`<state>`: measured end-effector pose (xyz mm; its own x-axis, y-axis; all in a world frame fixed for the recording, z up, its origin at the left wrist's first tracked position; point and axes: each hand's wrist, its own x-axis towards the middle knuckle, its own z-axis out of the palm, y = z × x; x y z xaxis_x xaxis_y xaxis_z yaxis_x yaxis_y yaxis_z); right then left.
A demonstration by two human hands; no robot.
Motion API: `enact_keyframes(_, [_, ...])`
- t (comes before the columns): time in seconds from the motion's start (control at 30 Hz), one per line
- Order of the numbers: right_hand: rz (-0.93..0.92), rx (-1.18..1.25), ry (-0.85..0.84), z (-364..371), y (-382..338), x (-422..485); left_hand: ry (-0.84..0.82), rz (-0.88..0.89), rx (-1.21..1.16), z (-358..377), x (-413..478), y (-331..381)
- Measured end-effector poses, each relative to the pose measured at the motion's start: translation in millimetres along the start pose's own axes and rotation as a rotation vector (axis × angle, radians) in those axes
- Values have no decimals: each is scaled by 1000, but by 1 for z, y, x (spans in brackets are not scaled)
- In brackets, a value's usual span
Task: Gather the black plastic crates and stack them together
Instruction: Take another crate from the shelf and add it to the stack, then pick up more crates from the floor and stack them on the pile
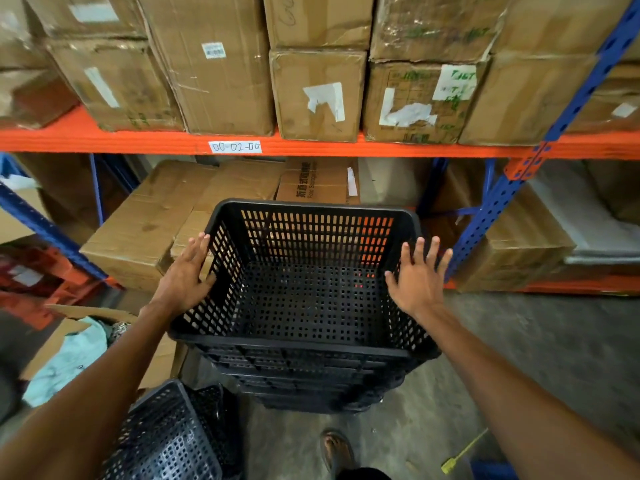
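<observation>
A stack of black perforated plastic crates (304, 372) stands on the floor in front of me, the top crate (311, 289) nested into it and empty. My left hand (188, 271) lies flat against the top crate's left wall, fingers spread. At the right rim my right hand (420, 275) hovers with fingers apart; I cannot tell whether it touches. Another black crate (166, 438) lies tilted on the floor at the lower left.
Orange and blue warehouse racking (311, 145) loaded with cardboard boxes (221, 67) rises just behind the stack. An open box with a teal cloth (74, 358) sits at the left. My sandalled foot (337, 452) and a yellow tag (450, 464) are on the concrete floor.
</observation>
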<state>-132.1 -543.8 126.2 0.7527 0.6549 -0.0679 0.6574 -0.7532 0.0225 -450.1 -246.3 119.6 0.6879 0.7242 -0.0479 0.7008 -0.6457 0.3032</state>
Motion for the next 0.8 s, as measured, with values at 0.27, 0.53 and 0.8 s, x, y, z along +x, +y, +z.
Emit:
enact_keyframes(0.27, [-548,449,183,-83,-224,1,174,-358,-128,-74,-37,-34])
enact_keyframes(0.53, [-987,707,-12,-58,-410,-120,254,-769,-132,-93,-198,-144])
enact_keyframes(0.8, [-1036,522,-387,107,-478,-225,216,-1176,-338,16,-370,-270])
